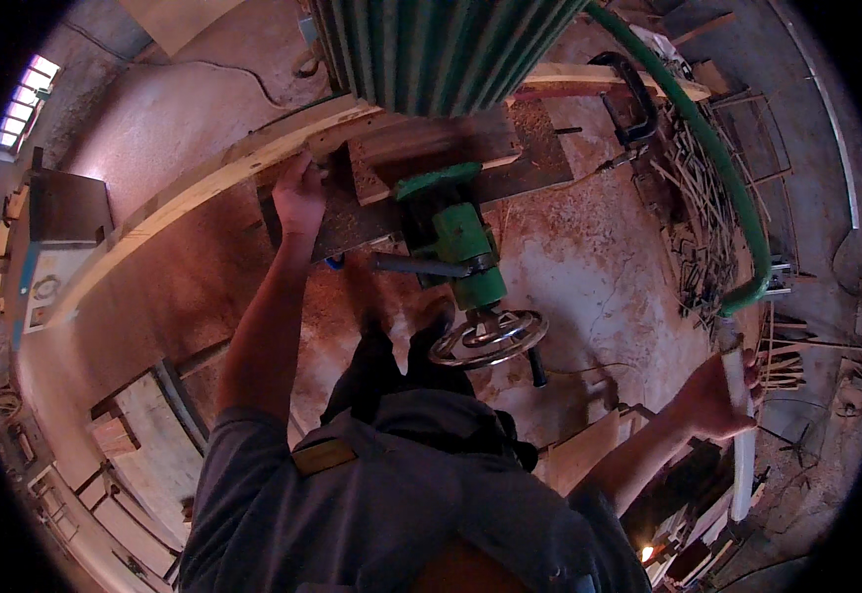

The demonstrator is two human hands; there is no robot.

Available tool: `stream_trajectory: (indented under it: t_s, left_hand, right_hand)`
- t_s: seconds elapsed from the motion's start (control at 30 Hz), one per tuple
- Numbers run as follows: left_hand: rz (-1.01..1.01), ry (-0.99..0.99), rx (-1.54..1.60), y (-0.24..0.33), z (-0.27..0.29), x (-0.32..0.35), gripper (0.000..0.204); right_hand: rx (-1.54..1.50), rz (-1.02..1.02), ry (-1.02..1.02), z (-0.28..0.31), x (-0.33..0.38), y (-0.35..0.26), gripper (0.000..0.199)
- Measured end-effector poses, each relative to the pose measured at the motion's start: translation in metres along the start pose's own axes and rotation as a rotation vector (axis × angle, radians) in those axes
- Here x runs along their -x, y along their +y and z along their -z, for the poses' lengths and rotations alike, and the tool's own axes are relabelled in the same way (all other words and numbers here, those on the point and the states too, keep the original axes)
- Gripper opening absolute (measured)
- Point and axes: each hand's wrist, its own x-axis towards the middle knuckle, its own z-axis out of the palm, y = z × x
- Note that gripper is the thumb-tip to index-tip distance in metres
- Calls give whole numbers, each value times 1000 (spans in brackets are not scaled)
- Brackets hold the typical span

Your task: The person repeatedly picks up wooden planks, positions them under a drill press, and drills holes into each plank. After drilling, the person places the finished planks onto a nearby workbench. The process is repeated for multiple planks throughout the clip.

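Note:
My right hand (712, 400) is wrapped round the pale handle (742, 465) of a lever, whose green bent arm (722, 148) curves down from the upper right. My left hand (300, 193) is closed, its fingers curled by the near edge of a long wooden beam (223, 173) and next to a small wood block (337, 138). What lies between those fingers is hidden. Right of them, a thicker wood block (436, 148) rests on the dark machine table (539, 148). The ribbed green motor housing (441, 49) overhangs it and hides the tool.
A metal handwheel (488, 338) juts toward me below the green machine column (462, 237). A black C-clamp (638, 99) grips the beam's right part. Thin offcuts (697, 208) are heaped at the right. A box-like cabinet (70, 208) stands left. Sawdust covers the floor (589, 287).

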Motion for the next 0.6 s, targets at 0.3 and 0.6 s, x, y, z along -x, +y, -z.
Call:
stream_trajectory:
  t_s: [0.3, 0.6]
  left_hand:
    - [-48, -6, -129, 15, 1, -1, 21]
    - [283, -57, 42, 48, 2, -8, 28]
  right_hand:
    - [-11, -205, -14, 27, 44, 18, 38]
    - [24, 147, 201, -77, -60, -33, 57]
